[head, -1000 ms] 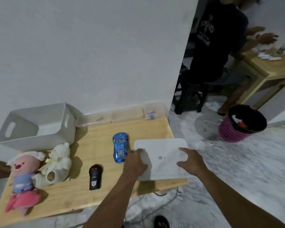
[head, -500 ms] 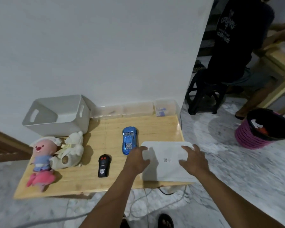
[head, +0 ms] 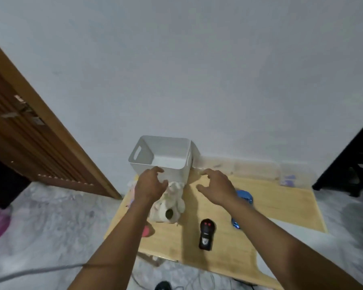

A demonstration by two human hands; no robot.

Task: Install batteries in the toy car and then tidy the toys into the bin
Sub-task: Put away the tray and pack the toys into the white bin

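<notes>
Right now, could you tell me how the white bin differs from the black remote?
The white bin is large and open-topped; the black remote is small and slim. The bin stands at the back by the wall; the remote lies near the front edge. Both rest on the wooden table.

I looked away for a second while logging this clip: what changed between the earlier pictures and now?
Both hands let go of the white flat board, now out of view. The left hand and right hand moved left toward the white bin, open and holding nothing. The view swung left too. The white bear, blue car and black remote stayed put on the table.
</notes>
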